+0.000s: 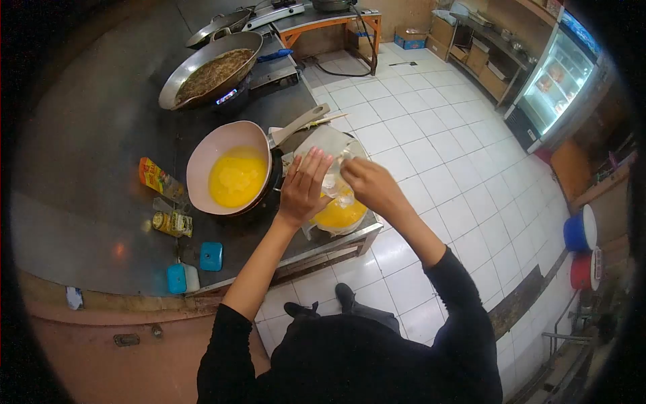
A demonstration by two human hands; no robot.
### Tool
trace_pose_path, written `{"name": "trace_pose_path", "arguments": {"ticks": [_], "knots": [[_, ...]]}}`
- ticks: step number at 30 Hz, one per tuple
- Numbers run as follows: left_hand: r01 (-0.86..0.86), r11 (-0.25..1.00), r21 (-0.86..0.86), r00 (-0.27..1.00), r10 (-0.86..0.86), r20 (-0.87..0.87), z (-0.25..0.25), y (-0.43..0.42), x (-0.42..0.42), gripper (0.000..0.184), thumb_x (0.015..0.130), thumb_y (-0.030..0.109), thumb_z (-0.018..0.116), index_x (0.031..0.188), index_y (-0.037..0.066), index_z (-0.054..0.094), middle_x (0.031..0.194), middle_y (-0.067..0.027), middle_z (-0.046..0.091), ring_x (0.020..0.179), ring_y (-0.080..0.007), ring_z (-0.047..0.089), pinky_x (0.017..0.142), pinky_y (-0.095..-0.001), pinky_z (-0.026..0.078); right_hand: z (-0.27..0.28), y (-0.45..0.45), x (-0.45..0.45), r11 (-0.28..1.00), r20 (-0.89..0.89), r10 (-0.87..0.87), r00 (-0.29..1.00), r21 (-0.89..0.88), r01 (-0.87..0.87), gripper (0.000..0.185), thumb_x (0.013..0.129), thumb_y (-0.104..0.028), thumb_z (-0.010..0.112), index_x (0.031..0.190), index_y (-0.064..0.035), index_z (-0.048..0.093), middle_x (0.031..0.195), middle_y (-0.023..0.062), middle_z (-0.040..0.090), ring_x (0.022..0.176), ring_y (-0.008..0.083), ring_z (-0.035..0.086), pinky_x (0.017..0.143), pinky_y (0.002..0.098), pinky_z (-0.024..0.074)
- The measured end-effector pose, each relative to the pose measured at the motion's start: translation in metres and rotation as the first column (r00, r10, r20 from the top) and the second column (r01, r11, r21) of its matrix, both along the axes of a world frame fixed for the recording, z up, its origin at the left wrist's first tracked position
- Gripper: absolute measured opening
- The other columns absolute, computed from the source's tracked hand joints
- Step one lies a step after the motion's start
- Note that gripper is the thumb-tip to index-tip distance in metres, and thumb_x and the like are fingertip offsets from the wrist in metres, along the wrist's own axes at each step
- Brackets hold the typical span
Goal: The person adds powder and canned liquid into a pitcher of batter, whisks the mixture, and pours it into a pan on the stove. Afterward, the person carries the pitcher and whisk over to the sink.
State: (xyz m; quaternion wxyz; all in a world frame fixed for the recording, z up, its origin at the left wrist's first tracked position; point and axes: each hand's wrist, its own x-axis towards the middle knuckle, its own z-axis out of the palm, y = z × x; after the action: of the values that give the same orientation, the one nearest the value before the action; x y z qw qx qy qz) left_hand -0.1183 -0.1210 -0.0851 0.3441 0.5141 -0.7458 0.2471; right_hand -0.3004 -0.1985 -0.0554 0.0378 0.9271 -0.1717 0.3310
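On the steel counter (232, 236), a pink pan (198, 168) holds yellow liquid (237, 176), its handle (303, 123) angled toward the right edge, probably for easy grasping. The left hand (305, 192), fingers straight and together, seemingly steadies clear plastic (330, 182) above a yellow-filled bowl (346, 231) by the near right corner; the right hand's (367, 180) fingers curl, apparently pinching something indistinct.

Dark metal counter (235, 232) at left giving a dull sheen, bare metal flashing on the wok (178, 79) upper left, pink pan (198, 165) smooth left of centre, yellow liquid (336, 217) glistening mid-frame, glossy tiles (471, 175) right, matt black cloth sleeves (464, 296) below.
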Motion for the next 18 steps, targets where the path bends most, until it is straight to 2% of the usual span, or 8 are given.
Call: {"name": "trace_pose_path", "arguments": {"ticks": [3,6,8,10,11,14,15,18], "knots": [[0.027,0.998,-0.05,1.0,-0.027,0.015,-0.001,0.001,0.002,0.082,0.066,0.026,0.079,0.134,0.006,0.038,0.135,-0.013,0.044,0.13,-0.0298,0.042,0.113,-0.047,0.027,-0.002,0.007,0.01,0.964,-0.155,0.251,0.955,-0.05,-0.262,0.02,0.07,-0.004,0.06,0.09,0.0001,0.059,0.09,0.0078,0.055,0.085,0.0218,0.059,0.073,0.0306,0.0515],[0.031,0.994,-0.107,0.999,-0.028,0.031,0.001,-0.001,0.003,0.079,0.071,0.03,0.077,0.134,0.006,0.036,0.134,-0.0142,0.043,0.129,-0.032,0.042,0.112,-0.048,0.029,0.024,0.003,0.004,0.989,-0.028,0.139,0.99,-0.039,-0.14,0.018,0.07,-0.005,0.06,0.087,-0.0005,0.059,0.09,0.0076,0.055,0.086,0.0221,0.059,0.074,0.031,0.0518],[0.042,0.99,-0.132,0.999,-0.039,0.024,0.001,0.002,0.002,0.077,0.073,0.031,0.076,0.134,0.005,0.036,0.134,-0.0148,0.043,0.129,-0.0325,0.042,0.112,-0.0478,0.028,0.021,0.002,0.006,0.991,-0.063,0.126,0.99,-0.037,-0.129,0.017,0.069,-0.004,0.06,0.086,-0.0012,0.059,0.09,0.0075,0.055,0.085,0.0225,0.06,0.074,0.0317,0.052],[0.046,0.989,-0.14,0.999,-0.047,-0.003,0.005,-0.004,0.005,0.077,0.074,0.028,0.077,0.134,0.006,0.036,0.134,-0.0149,0.042,0.129,-0.0342,0.042,0.113,-0.0489,0.028,0.013,0.002,0.011,0.957,-0.122,0.288,0.95,0.002,-0.29,0.018,0.068,-0.001,0.059,0.086,-0.0013,0.059,0.09,0.0083,0.055,0.086,0.0232,0.06,0.073,0.0322,0.052],[0.049,0.988,-0.144,0.999,-0.05,-0.003,0.007,-0.006,0.005,0.077,0.074,0.028,0.077,0.134,0.006,0.036,0.134,-0.0149,0.042,0.129,-0.0342,0.042,0.113,-0.0489,0.028,0.022,0.002,0.01,0.949,-0.038,0.317,0.948,0.01,-0.316,0.018,0.069,0.001,0.058,0.086,-0.0017,0.059,0.088,0.0087,0.054,0.084,0.0241,0.061,0.072,0.0333,0.0525],[0.095,0.978,-0.186,0.991,-0.111,-0.074,0.006,-0.007,0.006,0.07,0.075,0.023,0.074,0.133,0.006,0.039,0.133,-0.0141,0.042,0.13,-0.0326,0.042,0.114,-0.0497,0.023,0.03,-0.004,0.01,0.969,0.011,0.235,0.972,0.083,-0.235,0.016,0.07,0.001,0.058,0.086,-0.0016,0.059,0.089,0.0087,0.056,0.082,0.0247,0.061,0.072,0.0342,0.0529],[0.113,0.979,-0.172,0.99,-0.125,-0.061,0.008,-0.008,0.007,0.069,0.076,0.022,0.073,0.134,0.006,0.039,0.133,-0.014,0.041,0.13,-0.0326,0.041,0.114,-0.0506,0.022,0.023,-0.006,0.013,0.948,0.02,0.307,0.951,0.084,-0.308,0.019,0.07,0.001,0.058,0.089,-0.002,0.06,0.09,0.0084,0.058,0.08,0.025,0.062,0.07,0.0343,0.0528],[0.16,0.973,-0.164,0.986,-0.167,-0.029,0.007,-0.013,0.008,0.067,0.077,0.019,0.072,0.134,0.006,0.038,0.134,-0.0135,0.041,0.13,-0.0325,0.041,0.114,-0.0519,0.022,0.022,-0.009,0.01,0.943,0.063,0.314,0.947,0.097,-0.319,0.016,0.071,0.0,0.057,0.087,-0.0012,0.058,0.093,0.0113,0.058,0.084,0.029,0.062,0.073,0.0372,0.0516]]}}
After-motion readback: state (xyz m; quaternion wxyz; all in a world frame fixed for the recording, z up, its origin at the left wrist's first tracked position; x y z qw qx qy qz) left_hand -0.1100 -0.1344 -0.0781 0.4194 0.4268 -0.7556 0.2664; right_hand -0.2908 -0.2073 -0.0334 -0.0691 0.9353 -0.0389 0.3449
